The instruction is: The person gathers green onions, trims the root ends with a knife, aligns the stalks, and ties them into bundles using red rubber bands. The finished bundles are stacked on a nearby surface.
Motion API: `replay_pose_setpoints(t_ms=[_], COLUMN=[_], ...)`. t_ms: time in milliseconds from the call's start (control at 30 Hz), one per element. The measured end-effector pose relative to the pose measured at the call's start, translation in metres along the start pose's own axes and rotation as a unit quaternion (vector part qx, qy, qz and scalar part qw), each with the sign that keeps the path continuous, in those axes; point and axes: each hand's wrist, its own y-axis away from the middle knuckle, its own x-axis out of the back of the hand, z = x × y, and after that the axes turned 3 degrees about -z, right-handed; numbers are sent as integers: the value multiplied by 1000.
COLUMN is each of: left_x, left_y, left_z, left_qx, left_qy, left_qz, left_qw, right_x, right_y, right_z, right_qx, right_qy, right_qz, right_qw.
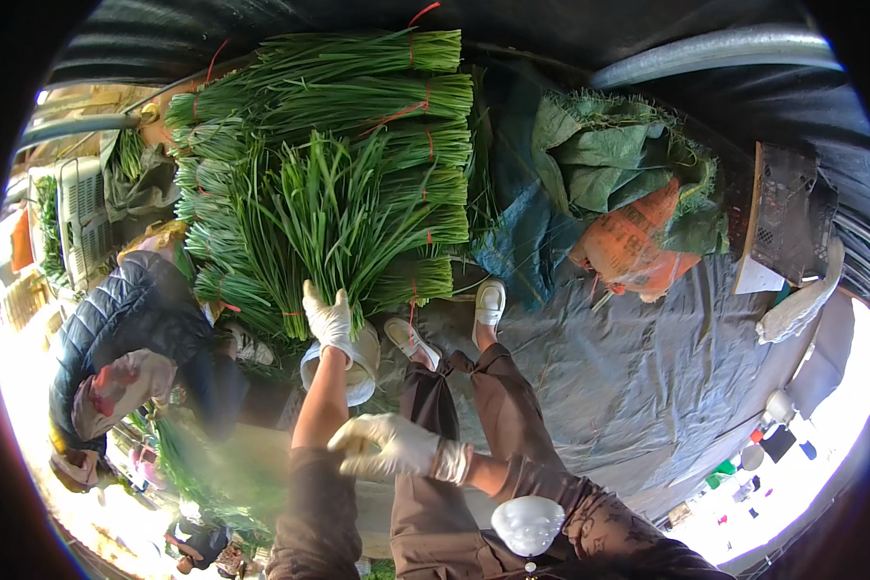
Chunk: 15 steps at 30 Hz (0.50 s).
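Observation:
My left hand (329, 316), in a whitish glove, grips the lower end of a loose bunch of long green leaves (333, 217), resembling garlic chives. The leaves fan out over a large stack of tied bundles (435, 96) bound with red ties. My right hand (391, 446), gloved too, is held over my legs with its fingers curled apart and nothing seen in them. Below my left hand stands a pale bucket (360, 373), partly hidden by my forearm. A red tie hangs from the nearest bundle (413, 279) beside my shoe.
Another person in a dark quilted jacket (109, 319) is close on the left. White plastic crates (83, 217) stand behind them. On the right lie green woven sacks (609, 159), an orange sack (634, 239) and a dark crate (783, 210). Grey sheeting (623, 370) covers the ground.

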Motion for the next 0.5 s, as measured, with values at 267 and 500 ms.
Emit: replay_pose_setpoints(t_ms=[267, 500], left_x=[-46, -82], left_y=[101, 217], left_z=[58, 47], left_qx=[183, 256], left_qy=[418, 437], left_qz=[-221, -287], left_qw=[862, 813], right_x=[209, 443], right_y=[-55, -166], right_z=[69, 50], right_qx=[1, -26], right_qy=[291, 562], right_qz=[365, 474], right_qw=[884, 677])
